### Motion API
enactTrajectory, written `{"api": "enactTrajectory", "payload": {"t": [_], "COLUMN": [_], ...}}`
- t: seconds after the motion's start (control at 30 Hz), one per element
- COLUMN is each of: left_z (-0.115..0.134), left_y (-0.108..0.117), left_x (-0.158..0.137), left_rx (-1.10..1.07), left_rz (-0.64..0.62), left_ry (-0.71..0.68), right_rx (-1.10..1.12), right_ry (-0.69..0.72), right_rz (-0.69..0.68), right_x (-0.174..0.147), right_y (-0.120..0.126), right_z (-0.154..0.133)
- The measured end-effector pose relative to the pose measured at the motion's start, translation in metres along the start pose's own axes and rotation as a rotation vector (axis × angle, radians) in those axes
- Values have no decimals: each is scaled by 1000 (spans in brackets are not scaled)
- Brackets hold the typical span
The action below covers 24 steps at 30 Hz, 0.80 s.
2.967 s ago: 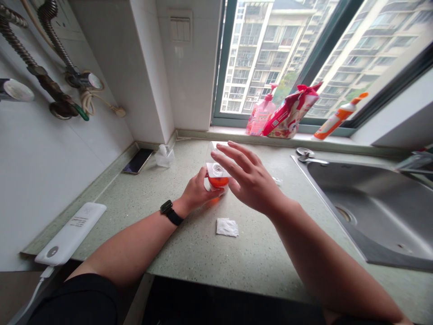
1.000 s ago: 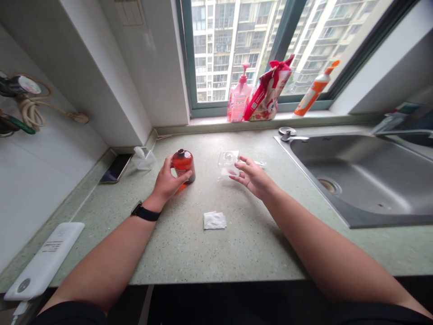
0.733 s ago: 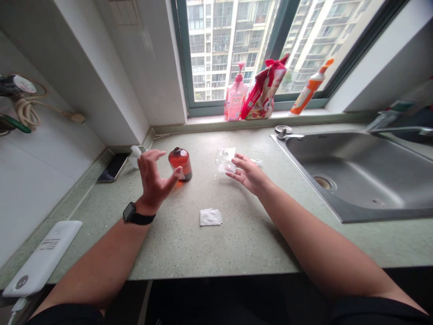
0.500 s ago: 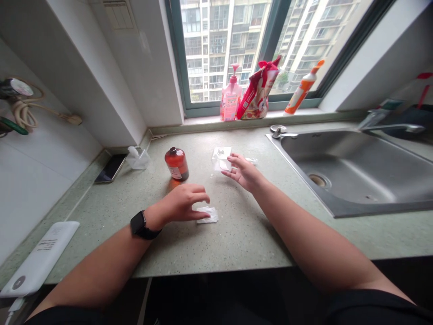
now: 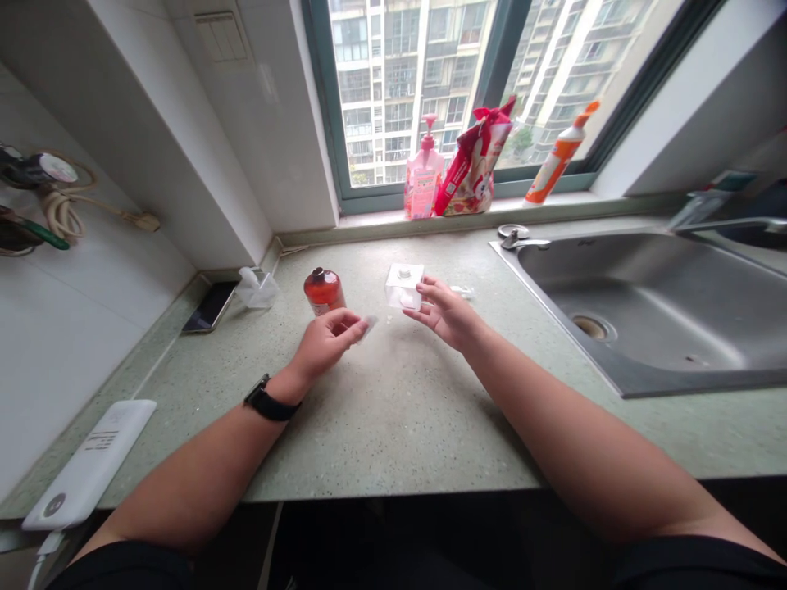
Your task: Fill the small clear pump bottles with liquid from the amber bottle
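Note:
My left hand (image 5: 332, 338) is closed in a pinch on a small white tissue (image 5: 370, 327), held above the counter in front of the amber bottle (image 5: 324, 288). That bottle stands upright without a cap, its lower part hidden behind the hand. My right hand (image 5: 448, 313) rests its curved fingers loosely against the right side of a clear square bottle (image 5: 404, 287), which stands upright on the counter. Just behind the right hand, a small clear and white piece (image 5: 462, 292) is partly hidden.
A clear bottle with a white pump (image 5: 257, 288) and a phone (image 5: 210, 306) lie at the left wall. The power bank (image 5: 92, 463) is front left. A steel sink (image 5: 652, 319) fills the right. The sill holds a pink pump bottle (image 5: 423, 182), red bag (image 5: 476, 168) and orange bottle (image 5: 557, 165).
My left hand has picked the tissue up off the counter and carried it up and forward, toward the amber bottle. The right hand and the clear square bottle stay in place.

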<state>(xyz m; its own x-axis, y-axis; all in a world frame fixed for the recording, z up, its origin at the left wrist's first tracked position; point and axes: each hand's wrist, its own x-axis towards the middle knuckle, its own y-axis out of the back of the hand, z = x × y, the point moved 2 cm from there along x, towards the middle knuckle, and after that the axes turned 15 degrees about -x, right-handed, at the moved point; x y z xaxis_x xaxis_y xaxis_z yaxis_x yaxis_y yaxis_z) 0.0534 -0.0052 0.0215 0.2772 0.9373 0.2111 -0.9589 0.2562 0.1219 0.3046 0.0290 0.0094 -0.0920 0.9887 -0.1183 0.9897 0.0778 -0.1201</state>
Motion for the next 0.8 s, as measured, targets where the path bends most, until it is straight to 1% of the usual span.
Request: {"api": "enactTrajectory", "payload": {"t": [0.03, 0.1, 0.2, 0.3, 0.43, 0.57, 0.7, 0.8], "left_z": [-4, -12, -19, -20, -21, -23, -18, -12], "left_y": [2, 3, 0, -3, -3, -2, -3, -3], "left_x": [2, 5, 5, 4, 4, 5, 6, 7], "left_rx": [-114, -297, -417, -445, -479, -547, -640, -699], "left_rz": [76, 162, 187, 178, 176, 196, 212, 196], "left_ry": [55, 149, 258, 305, 316, 305, 255, 203], "right_rx": [8, 31, 38, -10, -123, -195, -209, -184], "right_ry": [6, 23, 51, 79, 128, 169, 150, 112], "right_rz": [-21, -65, -121, -138, -110, -103, -86, -41], "right_x": [-1, -5, -11, -17, -22, -25, -24, -20], "right_y": [-2, -8, -18, -27, -35, -38, -36, -32], "right_z": [0, 0, 1, 5, 9, 10, 10, 10]}}
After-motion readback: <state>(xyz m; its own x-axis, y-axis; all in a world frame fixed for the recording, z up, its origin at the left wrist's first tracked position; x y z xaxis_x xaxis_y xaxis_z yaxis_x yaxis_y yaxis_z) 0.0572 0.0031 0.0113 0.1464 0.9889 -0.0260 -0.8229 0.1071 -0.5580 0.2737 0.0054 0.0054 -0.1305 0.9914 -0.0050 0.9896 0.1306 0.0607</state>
